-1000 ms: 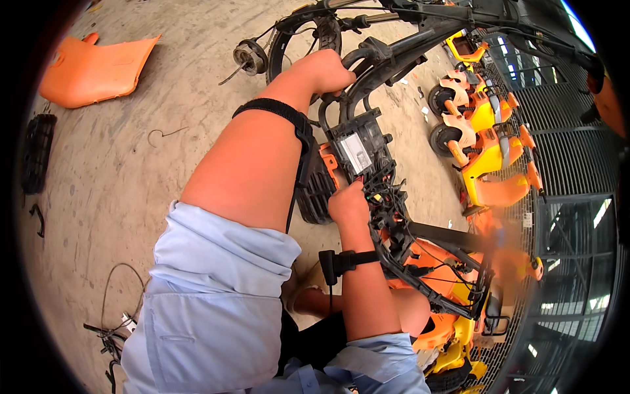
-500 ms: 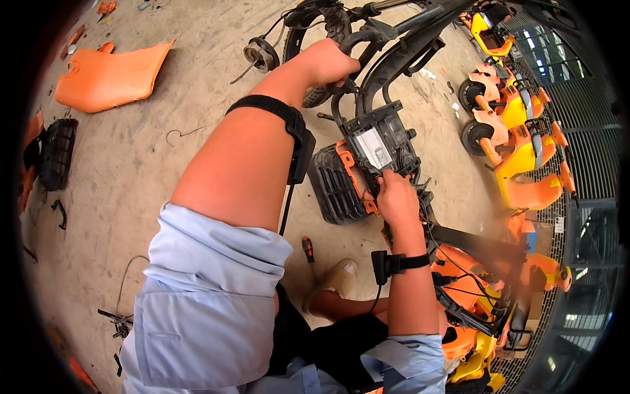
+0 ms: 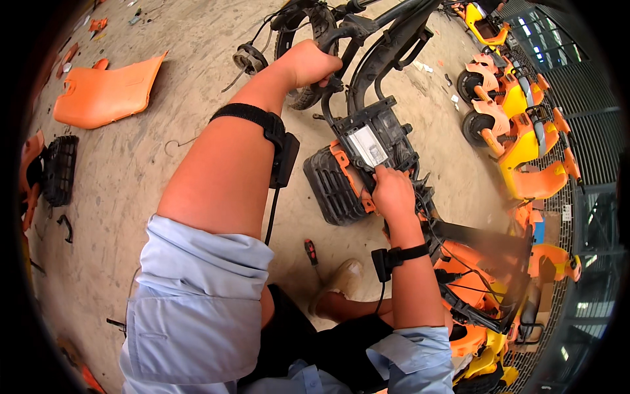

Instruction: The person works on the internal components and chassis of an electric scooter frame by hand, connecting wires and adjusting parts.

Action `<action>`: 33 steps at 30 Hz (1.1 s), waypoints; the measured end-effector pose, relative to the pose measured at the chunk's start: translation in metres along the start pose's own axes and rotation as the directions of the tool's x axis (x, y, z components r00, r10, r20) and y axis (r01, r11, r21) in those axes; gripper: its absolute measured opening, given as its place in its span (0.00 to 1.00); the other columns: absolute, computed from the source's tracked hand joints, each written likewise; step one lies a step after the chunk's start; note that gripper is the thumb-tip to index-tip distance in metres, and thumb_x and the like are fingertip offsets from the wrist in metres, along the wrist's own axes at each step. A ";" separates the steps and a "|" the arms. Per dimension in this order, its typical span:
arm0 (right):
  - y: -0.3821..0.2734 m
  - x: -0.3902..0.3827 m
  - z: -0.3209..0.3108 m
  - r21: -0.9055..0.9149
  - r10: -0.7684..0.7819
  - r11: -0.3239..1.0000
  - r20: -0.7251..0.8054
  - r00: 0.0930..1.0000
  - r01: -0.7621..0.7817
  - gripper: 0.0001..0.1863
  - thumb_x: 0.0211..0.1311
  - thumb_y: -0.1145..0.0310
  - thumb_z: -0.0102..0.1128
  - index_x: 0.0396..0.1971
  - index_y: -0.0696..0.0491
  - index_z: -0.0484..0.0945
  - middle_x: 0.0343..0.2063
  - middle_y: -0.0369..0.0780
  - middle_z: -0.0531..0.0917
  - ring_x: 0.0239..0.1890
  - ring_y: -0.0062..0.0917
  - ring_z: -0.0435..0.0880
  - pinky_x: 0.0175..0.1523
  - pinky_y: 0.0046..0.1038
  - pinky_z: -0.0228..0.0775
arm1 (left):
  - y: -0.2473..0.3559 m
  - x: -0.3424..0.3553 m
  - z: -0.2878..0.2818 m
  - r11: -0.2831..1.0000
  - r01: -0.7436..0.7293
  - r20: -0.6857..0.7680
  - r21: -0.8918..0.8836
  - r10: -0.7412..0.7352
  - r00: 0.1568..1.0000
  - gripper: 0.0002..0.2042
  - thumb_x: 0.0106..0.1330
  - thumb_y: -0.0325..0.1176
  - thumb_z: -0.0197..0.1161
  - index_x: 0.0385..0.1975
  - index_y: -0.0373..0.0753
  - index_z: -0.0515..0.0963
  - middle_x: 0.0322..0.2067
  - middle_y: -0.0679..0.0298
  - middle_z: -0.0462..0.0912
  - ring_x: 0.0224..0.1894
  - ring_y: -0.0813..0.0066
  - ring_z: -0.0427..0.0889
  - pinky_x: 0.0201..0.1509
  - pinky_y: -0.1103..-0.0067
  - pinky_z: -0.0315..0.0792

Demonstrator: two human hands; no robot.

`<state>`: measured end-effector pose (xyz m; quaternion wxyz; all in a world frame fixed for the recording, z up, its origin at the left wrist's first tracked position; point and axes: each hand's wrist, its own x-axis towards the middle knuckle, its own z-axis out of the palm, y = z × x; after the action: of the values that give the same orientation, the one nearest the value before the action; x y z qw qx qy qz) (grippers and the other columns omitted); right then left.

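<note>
A stripped scooter frame (image 3: 374,62) with black tubes stands tilted in front of me. My left hand (image 3: 312,64) is closed round a black tube of it, close to the front wheel (image 3: 323,29). Lower down, my right hand (image 3: 392,190) is curled with its fingertips against the lower edge of a black plastic housing (image 3: 392,128), just below its white label (image 3: 367,146). Whatever those fingers pinch is hidden. Beside them are an orange bracket (image 3: 346,167) and a ribbed black plastic part (image 3: 328,190). Black straps with small boxes sit on both my forearms.
A red-and-black screwdriver (image 3: 310,252) lies on the floor near my shoe (image 3: 344,279). An orange body panel (image 3: 108,92) and a black ribbed crate-like part (image 3: 59,171) lie at the left. Several orange-and-yellow scooters (image 3: 525,154) line the right side. Loose cables (image 3: 469,266) hang by my right forearm.
My left hand and the scooter's front end have shifted slightly left in view. The right hand stays at the housing's lower edge. Both hands keep their closed shape.
</note>
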<state>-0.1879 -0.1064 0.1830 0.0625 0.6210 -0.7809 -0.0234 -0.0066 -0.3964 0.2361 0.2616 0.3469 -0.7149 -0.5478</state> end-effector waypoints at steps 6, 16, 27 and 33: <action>-0.015 0.005 0.005 0.053 0.016 0.998 0.015 1.000 -0.016 0.07 0.52 0.69 0.65 0.30 0.53 0.79 0.32 0.44 0.84 0.39 0.42 0.82 0.44 0.43 0.72 | -0.007 -0.008 -0.011 0.997 0.059 -0.034 -0.042 -0.060 0.998 0.15 0.56 0.39 0.61 0.15 0.33 0.80 0.17 0.57 0.83 0.22 0.67 0.82 0.34 0.71 0.76; -0.034 -0.012 0.004 -0.078 0.312 0.950 0.151 0.938 -0.303 0.09 0.66 0.70 0.55 0.44 0.55 0.72 0.44 0.47 0.80 0.50 0.43 0.77 0.61 0.43 0.66 | 0.038 -0.028 -0.011 0.971 0.194 -0.072 0.138 -0.185 0.980 0.17 0.60 0.44 0.61 0.23 0.34 0.83 0.22 0.59 0.86 0.27 0.64 0.86 0.38 0.70 0.77; -0.104 -0.020 0.010 0.070 0.565 0.818 0.093 0.820 -0.572 0.11 0.67 0.66 0.53 0.41 0.58 0.72 0.38 0.50 0.83 0.41 0.50 0.86 0.44 0.51 0.78 | 0.037 -0.036 -0.015 0.981 0.144 -0.135 0.130 -0.127 0.983 0.18 0.60 0.44 0.63 0.20 0.33 0.84 0.20 0.58 0.85 0.27 0.62 0.87 0.40 0.69 0.79; -0.094 -0.014 -0.009 0.213 0.579 0.783 0.093 0.810 -0.584 0.15 0.73 0.61 0.48 0.38 0.58 0.76 0.32 0.52 0.87 0.37 0.49 0.88 0.39 0.48 0.80 | 0.036 -0.033 -0.019 0.981 0.170 -0.083 0.089 -0.162 0.983 0.16 0.60 0.45 0.63 0.27 0.36 0.85 0.21 0.60 0.86 0.28 0.66 0.87 0.39 0.70 0.78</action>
<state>-0.0931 -0.1133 0.1802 -0.0149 0.3527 -0.9321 0.0813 0.0207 -0.3757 0.2755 0.2249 0.4380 -0.6984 -0.5194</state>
